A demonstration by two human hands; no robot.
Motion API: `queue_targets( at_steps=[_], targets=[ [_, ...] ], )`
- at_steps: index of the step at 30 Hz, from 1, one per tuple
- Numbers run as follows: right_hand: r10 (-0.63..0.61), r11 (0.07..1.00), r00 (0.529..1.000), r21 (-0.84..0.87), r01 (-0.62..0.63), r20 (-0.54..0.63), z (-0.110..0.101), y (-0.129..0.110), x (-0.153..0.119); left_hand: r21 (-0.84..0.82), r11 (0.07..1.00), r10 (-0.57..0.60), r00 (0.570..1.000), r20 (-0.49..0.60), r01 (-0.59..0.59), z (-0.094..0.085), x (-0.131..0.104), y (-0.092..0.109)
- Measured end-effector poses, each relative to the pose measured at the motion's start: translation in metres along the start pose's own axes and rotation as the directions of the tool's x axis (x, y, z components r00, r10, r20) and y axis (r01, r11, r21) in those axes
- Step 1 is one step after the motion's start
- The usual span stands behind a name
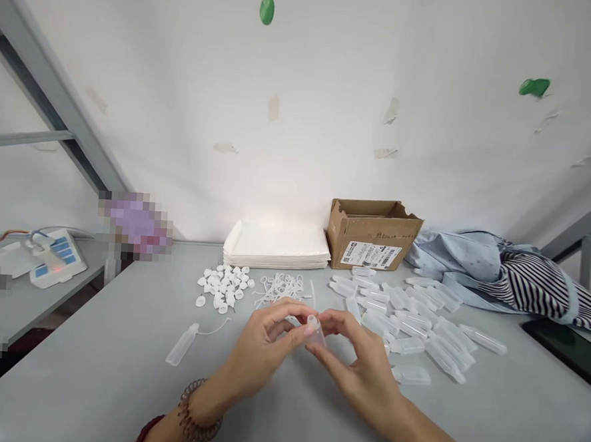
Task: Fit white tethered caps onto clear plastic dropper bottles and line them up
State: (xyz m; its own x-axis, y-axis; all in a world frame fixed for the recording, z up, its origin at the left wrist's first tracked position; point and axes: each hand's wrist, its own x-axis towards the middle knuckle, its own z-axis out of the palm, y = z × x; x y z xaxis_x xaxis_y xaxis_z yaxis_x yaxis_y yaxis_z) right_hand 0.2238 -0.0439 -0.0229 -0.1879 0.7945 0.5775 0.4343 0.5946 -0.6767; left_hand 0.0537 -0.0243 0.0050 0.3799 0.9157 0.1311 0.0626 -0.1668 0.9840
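Observation:
My left hand (268, 343) and my right hand (359, 361) meet at the front middle of the table, both closed on one small translucent plastic bottle (317, 336). Its open neck points up and away from me. My right fingers and thumb wrap its body, while my left thumb and forefinger pinch at the neck. A thin white strip (313, 292) shows just beyond my fingertips; whether it joins the bottle cannot be seen. Behind my left hand lie white looped straps (282, 287) and white pointed caps (223, 284). Many similar bottles (409, 325) lie loose to the right.
One bottle with a strap on its neck (182, 345) lies apart at left. Against the wall are a stack of white padded envelopes (276, 246) and an open cardboard box (372, 236). Cloth (527, 282) and a dark phone (568, 351) sit right; a power strip (60, 260) is left.

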Motion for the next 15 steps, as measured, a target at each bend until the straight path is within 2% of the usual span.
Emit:
queue_targets(
  at_steps=[3, 6, 8, 10, 12, 13, 15],
  targets=[
    [0.043, 0.985, 0.999, 0.164, -0.044, 0.012, 0.001, -0.006, 0.0, -0.039, 0.999, 0.015, 0.998, 0.058, -0.013, 0.0, -0.001, 0.003],
    [-0.012, 0.989, 1.0, 0.147, 0.007, 0.027, 0.002, -0.007, 0.001, -0.031, 0.998, 0.05, 0.991, 0.122, -0.047, -0.002, 0.0, 0.005],
    [-0.059, 0.995, 0.998, 0.083, 0.057, 0.03, 0.002, -0.004, 0.001, 0.06, 0.995, 0.076, 0.991, 0.11, -0.083, -0.003, 0.0, 0.004],
    [-0.105, 0.994, 0.994, 0.005, 0.105, 0.007, 0.003, 0.001, 0.002, 0.262, 0.947, 0.176, 0.983, 0.051, -0.184, -0.005, -0.001, 0.001],
    [-0.137, 0.988, 0.99, -0.068, 0.135, -0.021, 0.004, 0.004, 0.003, 0.516, 0.784, 0.357, 0.931, 0.077, -0.344, -0.006, -0.003, -0.004],
    [-0.139, 0.986, 0.99, -0.096, 0.135, -0.033, 0.003, 0.005, 0.004, 0.616, 0.669, 0.431, 0.893, 0.134, -0.415, -0.007, -0.004, -0.005],
    [-0.112, 0.987, 0.992, -0.12, 0.106, -0.05, 0.003, 0.004, 0.005, 0.729, 0.461, 0.496, 0.828, 0.263, -0.507, -0.007, -0.007, -0.007]
  ],
)
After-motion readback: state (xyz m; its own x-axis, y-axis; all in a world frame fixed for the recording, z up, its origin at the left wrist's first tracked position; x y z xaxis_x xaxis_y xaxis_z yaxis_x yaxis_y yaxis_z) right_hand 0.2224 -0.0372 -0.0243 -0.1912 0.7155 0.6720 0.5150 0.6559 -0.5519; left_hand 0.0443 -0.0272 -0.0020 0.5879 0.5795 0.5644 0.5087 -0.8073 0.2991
